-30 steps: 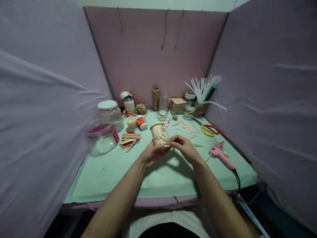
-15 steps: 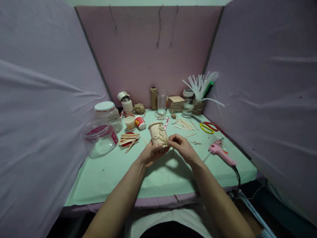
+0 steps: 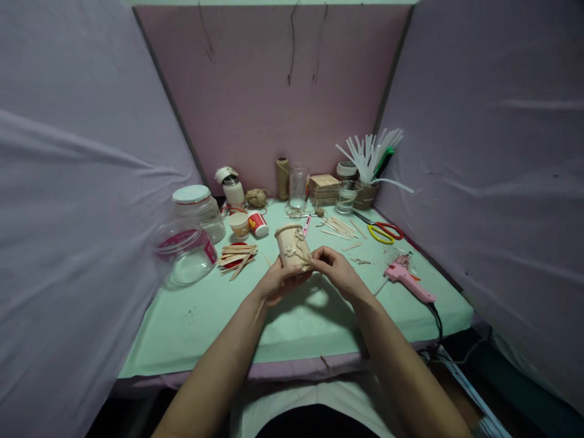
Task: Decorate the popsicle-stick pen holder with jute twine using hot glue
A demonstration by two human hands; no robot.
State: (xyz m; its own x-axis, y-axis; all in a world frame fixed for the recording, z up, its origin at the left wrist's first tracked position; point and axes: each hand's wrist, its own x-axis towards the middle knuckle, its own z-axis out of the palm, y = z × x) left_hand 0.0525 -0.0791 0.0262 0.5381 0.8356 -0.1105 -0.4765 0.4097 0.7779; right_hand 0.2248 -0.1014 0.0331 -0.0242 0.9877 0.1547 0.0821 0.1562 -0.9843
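A small pale cup (image 3: 286,244) that looks clad in wooden sticks is tilted above the table, with a twine rim and light flower shapes on its right side. My left hand (image 3: 279,283) is wrapped round its lower part from the left and below, thumb across the front. At the cup's lower right side, my right hand (image 3: 336,269) pinches with thumb and forefinger against the flower and stem decoration. Whether a thin piece lies between those fingertips is too small to tell. A pink glue gun (image 3: 409,280) rests on the table right of my right hand.
Wooden sticks (image 3: 237,258) lie on a red lid at left, beside clear plastic jars (image 3: 182,258) and paper cups (image 3: 258,224). Behind are loose sticks (image 3: 338,227), scissors (image 3: 383,232), a glass jar (image 3: 298,187) and a pot of white glue sticks (image 3: 366,196). Fabric walls flank the table.
The cup has turned slightly and stands a little more upright, its flowers shifted a bit to the right. Both hands keep nearly the same place and hold.
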